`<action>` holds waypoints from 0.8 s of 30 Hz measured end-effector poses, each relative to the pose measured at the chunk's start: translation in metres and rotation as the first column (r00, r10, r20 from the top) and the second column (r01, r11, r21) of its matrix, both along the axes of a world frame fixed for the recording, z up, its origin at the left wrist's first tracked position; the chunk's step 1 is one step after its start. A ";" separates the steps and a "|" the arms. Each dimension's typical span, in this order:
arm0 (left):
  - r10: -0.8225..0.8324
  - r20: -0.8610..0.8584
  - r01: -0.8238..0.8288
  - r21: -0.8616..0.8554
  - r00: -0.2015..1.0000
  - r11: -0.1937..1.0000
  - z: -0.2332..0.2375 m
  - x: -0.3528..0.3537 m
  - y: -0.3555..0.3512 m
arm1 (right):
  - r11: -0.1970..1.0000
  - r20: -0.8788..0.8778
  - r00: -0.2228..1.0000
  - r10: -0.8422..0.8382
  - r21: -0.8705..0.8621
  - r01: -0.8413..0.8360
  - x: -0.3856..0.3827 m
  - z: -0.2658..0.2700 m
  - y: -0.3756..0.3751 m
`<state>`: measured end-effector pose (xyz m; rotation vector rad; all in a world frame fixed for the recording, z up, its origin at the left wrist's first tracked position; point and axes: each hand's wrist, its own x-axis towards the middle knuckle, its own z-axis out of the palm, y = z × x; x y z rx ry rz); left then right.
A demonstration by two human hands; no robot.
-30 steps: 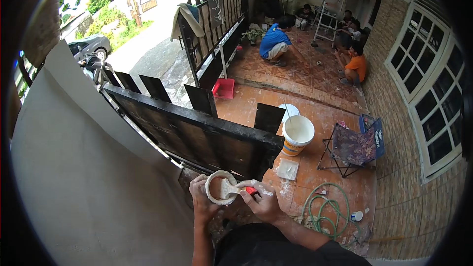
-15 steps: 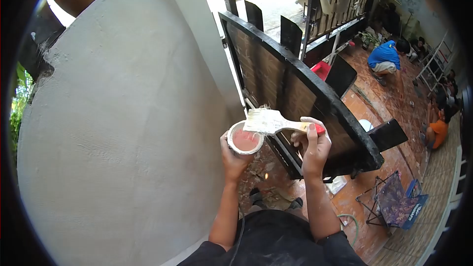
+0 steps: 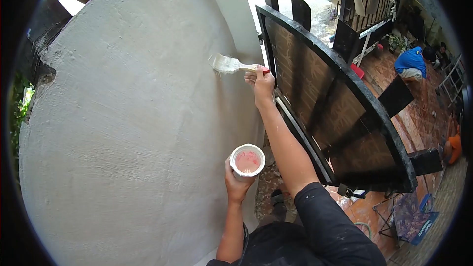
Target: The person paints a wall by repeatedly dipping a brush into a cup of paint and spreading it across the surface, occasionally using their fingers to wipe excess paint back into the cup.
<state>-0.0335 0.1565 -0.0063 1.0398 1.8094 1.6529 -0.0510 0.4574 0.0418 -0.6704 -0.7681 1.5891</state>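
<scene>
My right hand point(image 3: 262, 83) is closed round the handle of a wide paintbrush point(image 3: 227, 64), held out ahead of me. White coating covers the bristles and ferrule, and a red end shows on the handle. The bristles are at the grey plastered wall point(image 3: 133, 118), near its far right edge; they look slightly blurred. Lower down, my left hand point(image 3: 237, 183) grips a small white-rimmed tub point(image 3: 247, 147) from its left side. Pinkish-red patches and a thin liquid show inside the tub. It is held close to the wall.
To the right, a black-framed gate point(image 3: 345, 69) with brown panels stands open beside the wall. Beyond it, a person in blue point(image 3: 411, 63) crouches on the tiled floor, and another in orange point(image 3: 452, 148) sits at the right. A folding chair point(image 3: 411, 212) stands lower right.
My right hand has carried the paintbrush from above the tub forward and left to the wall. The tub in my left hand sits lower in view. My view has turned left.
</scene>
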 end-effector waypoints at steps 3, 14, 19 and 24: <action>0.024 -0.015 -0.024 -0.001 1.000 1.000 -0.006 -0.004 -0.012 | 0.989 0.415 0.899 -0.138 0.107 0.102 0.006 -0.055 0.010; 0.073 0.018 -0.072 -0.025 0.997 0.997 0.011 0.008 -0.018 | 0.975 -0.185 0.972 -0.145 0.143 0.173 -0.001 0.079 0.014; 0.099 0.023 -0.099 -0.021 0.995 0.995 0.010 0.015 -0.014 | 0.999 -0.188 0.982 0.033 0.013 -0.031 -0.017 0.009 0.000; 0.126 -0.031 -0.127 -0.057 0.992 0.990 0.012 0.013 -0.023 | 0.997 0.402 0.913 -0.072 0.008 0.075 0.007 -0.107 -0.002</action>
